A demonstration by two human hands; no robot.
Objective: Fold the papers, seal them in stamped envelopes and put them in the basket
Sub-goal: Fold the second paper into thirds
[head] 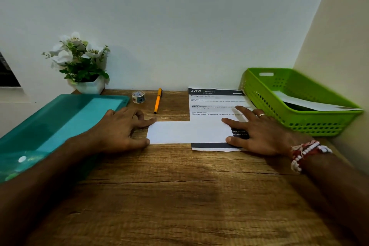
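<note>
At the far left a teal plastic case (60, 122) lies on the wooden worktop (179, 195), and behind it, against the wall, stands a white pot with white flowers (79, 62). To the right of the pot are a small roll of tape (138, 97) and an orange pen (157, 101), near each other but apart.

The left hand (121, 130) rests on the worktop in front of the case. Its forefinger is stretched to the upper left corner of a white paper (187, 132) and its thumb touches the lower left corner; the other fingers are bent under the palm and hold nothing.

The white paper lies flat in the middle of the worktop, and its right part covers the lower part of a printed sheet (211, 104) with a dark header – I cannot tell whether the two are one folded piece.

The right hand (257, 134) is spread flat, its fingers pressing on the right end of the white paper and on the printed sheet. It wears a ring (262, 114), and the wrist has a red and white bead bracelet (303, 154).

At the far right, in the corner, stands the green basket (295, 124) – a white envelope (311, 104) lies inside it.
</note>
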